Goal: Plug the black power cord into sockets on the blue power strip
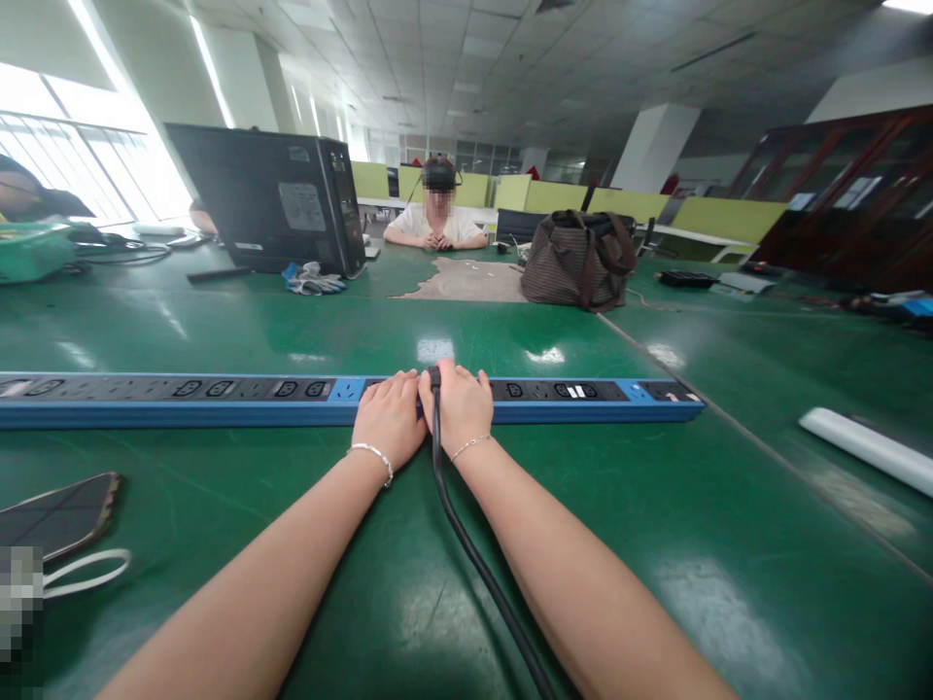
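Tall windows (80, 126) at left admit strong daylight — railing visible outside. Ceiling (437, 58) is pale and tiled, carried on white square columns (652, 146). Yellow-green partitions (550, 197) line the desks behind — dark reddish-brown, glass-fronted cabinets (852, 194) stand at right.

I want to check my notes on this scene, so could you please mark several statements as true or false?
1. The left hand and right hand are both at the power strip. True.
2. The cable is white. False: the cable is black.
3. The phone lies beyond the power strip. False: the phone is on the near side.
4. The bag is right of the computer case. True.
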Motion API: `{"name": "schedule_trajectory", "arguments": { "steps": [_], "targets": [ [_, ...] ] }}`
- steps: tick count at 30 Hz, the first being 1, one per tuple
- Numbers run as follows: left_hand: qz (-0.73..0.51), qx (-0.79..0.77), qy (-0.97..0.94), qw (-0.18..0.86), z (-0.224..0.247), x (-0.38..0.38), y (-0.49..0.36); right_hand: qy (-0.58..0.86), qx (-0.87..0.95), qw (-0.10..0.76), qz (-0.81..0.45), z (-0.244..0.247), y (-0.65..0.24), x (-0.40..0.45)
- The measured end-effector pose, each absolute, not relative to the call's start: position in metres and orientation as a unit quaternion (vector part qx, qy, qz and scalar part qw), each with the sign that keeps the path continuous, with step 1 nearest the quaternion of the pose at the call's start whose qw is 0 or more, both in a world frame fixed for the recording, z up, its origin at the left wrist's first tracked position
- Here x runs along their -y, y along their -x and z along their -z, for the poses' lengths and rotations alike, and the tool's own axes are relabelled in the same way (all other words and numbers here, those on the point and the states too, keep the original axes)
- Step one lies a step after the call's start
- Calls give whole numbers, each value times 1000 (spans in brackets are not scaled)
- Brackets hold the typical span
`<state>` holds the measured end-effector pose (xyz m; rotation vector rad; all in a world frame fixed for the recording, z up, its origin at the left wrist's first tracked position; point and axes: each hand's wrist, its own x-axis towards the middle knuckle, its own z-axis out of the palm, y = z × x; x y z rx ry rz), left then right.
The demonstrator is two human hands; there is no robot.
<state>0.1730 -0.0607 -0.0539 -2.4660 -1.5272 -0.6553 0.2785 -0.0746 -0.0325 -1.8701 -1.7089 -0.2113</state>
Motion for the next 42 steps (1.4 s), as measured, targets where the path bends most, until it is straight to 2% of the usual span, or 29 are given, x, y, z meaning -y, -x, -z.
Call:
{"name": "schedule_trajectory", "arguments": {
  "steps": [19, 24, 30, 42],
  "targets": [
    [229, 505, 828, 80, 55, 60, -173, 710, 642, 266, 113, 38, -286, 73],
    [239, 497, 829, 88, 57, 59, -172, 690, 667, 265, 92, 37, -293, 73],
    [246, 493, 829, 94, 59, 58, -172, 685, 690, 227, 49, 28, -298, 72],
    [244, 492, 830, 94, 59, 57, -172, 678, 701, 221, -8, 24, -306, 70]
  ]
}}
